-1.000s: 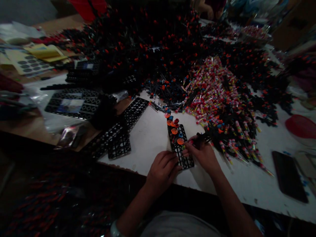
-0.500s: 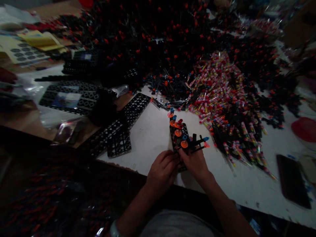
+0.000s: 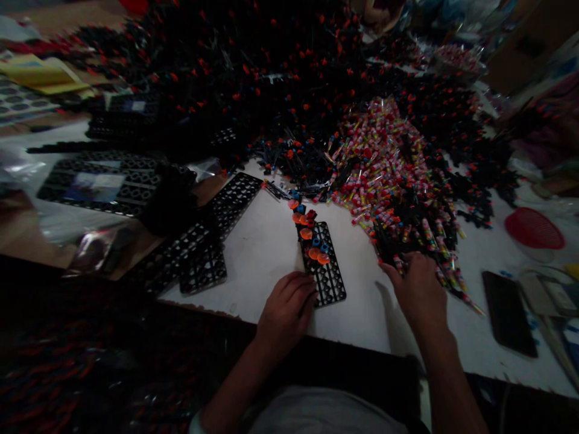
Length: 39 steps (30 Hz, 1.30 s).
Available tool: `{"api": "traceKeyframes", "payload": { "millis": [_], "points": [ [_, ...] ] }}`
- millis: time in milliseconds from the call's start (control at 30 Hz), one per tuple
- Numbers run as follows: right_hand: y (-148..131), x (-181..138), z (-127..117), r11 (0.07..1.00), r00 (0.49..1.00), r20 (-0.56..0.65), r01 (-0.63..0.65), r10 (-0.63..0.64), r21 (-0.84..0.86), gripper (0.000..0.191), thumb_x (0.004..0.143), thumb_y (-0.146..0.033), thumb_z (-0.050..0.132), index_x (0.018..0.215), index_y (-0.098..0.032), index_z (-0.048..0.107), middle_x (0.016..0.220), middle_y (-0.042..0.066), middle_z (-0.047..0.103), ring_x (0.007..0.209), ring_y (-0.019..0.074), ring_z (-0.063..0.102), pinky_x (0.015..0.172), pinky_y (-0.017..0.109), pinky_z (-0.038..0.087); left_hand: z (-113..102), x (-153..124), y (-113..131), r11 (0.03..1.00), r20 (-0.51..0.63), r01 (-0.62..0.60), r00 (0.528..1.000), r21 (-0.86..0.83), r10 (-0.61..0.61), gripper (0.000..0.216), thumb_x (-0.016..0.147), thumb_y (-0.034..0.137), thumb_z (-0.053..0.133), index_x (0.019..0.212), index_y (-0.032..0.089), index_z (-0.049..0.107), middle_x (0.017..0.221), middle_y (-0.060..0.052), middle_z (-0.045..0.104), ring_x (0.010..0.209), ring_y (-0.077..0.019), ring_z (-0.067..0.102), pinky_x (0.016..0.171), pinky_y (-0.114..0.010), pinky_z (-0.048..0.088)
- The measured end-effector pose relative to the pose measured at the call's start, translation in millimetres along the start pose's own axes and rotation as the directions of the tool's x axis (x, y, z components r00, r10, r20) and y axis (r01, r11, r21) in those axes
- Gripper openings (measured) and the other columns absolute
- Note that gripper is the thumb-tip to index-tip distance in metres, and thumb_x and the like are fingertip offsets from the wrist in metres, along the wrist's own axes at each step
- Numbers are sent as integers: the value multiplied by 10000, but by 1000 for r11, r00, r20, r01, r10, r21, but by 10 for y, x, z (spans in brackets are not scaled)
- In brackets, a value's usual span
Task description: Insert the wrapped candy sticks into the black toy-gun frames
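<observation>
One black perforated tray [image 3: 332, 283], long axis pointing away, touches the loosely curled left hand [image 3: 287, 304]; the half-curled right hand [image 3: 420, 292] meets the tube pile [image 3: 384, 172], either grip unclear.

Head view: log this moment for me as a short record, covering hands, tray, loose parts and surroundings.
left hand: at the near left side of the black holed tray
right hand: at the near edge of the mixed pile; grip unclear
tray contents: pieces with orange discs at the far end
loose parts: pink wrapped tubes, heaped beyond the right hand
right side: red mesh basket, beyond a dark flat device
</observation>
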State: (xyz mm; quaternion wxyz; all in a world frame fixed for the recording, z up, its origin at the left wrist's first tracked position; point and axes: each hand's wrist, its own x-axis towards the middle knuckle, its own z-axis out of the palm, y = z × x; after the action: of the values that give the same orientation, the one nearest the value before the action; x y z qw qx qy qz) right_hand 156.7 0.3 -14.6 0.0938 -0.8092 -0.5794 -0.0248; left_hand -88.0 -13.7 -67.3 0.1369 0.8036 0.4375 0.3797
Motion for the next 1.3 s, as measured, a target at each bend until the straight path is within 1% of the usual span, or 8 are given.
{"api": "traceKeyframes", "payload": {
  "millis": [200,333,467,733,933,1033,1167,1300],
  "points": [
    [-14,222,56,955,993,102,32,-65,295,123,846,-297,528,827,-176,543,827,78,622,740,204,620,657,318,464,-60,10,30,989,139,-68,989,134,49,461,803,257,623,1238,151,514,1233,-114,599,1173,-261,490,961,-467,489],
    [-582,341,224,512,946,280,-161,-162,843,246,798,-410,572,887,-194,493,701,-4,625,521,138,623,545,268,506,-78,-40,51,984,131,-117,986,134,100,386,801,220,625,1176,152,561,1157,-87,648,1130,-240,514,942,-429,504],
    [-1016,556,475,190,896,326,-279,-301,941,269,780,-423,585,885,-214,451,611,-54,604,471,114,603,472,213,486,-92,-86,51,980,135,-141,983,138,123,379,800,197,626,1170,147,564,1134,-77,659,1136,-236,508,949,-415,505],
    [-1199,636,595,611,913,18,258,-407,749,77,839,-227,488,912,-205,500,869,36,615,766,163,603,697,276,488,-86,-64,18,975,105,-165,983,149,151,363,795,195,633,1150,146,575,1126,-77,663,1151,-245,510,931,-404,521],
    [-1329,560,488,758,874,92,356,-477,546,154,880,-171,422,994,-216,516,961,44,586,787,158,562,679,254,465,-47,-29,-55,949,112,-230,971,214,210,342,813,200,606,1150,145,579,1108,-77,672,1120,-237,544,918,-395,536],
    [-985,654,353,734,900,-49,384,-433,561,261,848,-96,406,1038,-207,547,996,52,583,909,160,553,797,264,460,-47,-22,-43,945,97,-233,971,228,217,320,832,209,571,1149,163,583,1097,-75,677,1107,-233,560,891,-380,554],
    [-158,976,114,894,929,-364,221,-71,390,415,785,-21,348,1082,-172,595,1084,102,568,1066,200,499,958,354,384,-78,-89,-12,954,118,-231,970,190,211,345,831,218,561,1174,182,569,1114,-78,666,1116,-245,562,886,-390,558],
    [512,1386,0,976,962,-258,137,-90,171,521,700,6,429,1169,-152,594,1229,129,545,1146,241,447,999,402,321,-221,-107,-83,998,26,-37,999,55,36,285,846,222,523,1125,218,576,1106,-74,627,1021,-195,601,842,-315,558]
  ]
}}
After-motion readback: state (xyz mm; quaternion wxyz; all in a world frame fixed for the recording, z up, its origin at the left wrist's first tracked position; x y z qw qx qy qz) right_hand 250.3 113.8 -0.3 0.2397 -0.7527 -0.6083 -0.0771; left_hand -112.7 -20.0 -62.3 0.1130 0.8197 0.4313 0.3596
